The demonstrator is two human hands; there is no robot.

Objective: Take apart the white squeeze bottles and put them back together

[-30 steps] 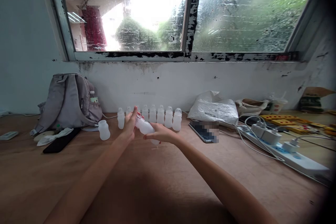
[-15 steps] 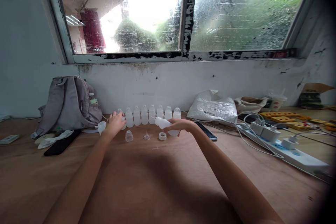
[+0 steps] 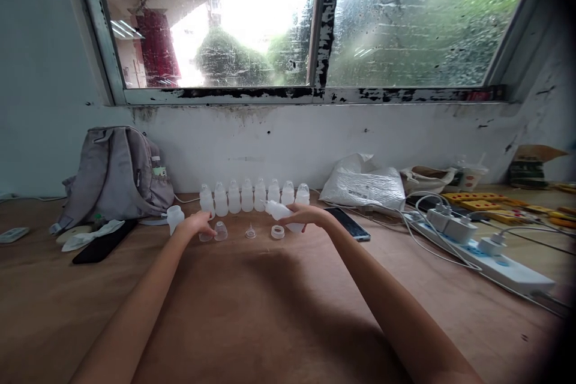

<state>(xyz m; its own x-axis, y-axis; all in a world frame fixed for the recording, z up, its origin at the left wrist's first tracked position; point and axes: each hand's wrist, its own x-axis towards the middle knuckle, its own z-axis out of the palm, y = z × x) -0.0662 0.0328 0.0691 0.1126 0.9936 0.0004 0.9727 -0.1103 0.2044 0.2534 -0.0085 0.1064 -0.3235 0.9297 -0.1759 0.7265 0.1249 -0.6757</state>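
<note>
Several frosted white bottles stand upright in a row near the wall. My left hand is low in front of the row's left end, its fingers closed on a clear cap. Just right of it, another clear dome cap rests on the table. A small clear nipple-like part and a white ring lie further right. My right hand grips a white squeeze bottle, tilted with its thin tip toward the left. A translucent container is beside my left wrist.
A grey backpack and a black pouch are at left. On the right are a phone, a silvery plastic bag, a white power strip with cables, and yellow parts. A window is above the wall.
My left hand has moved down from the leftmost bottle toward the table, and a clear cap now shows under its fingers. My right hand has stayed nearly still with the squeeze bottle.
</note>
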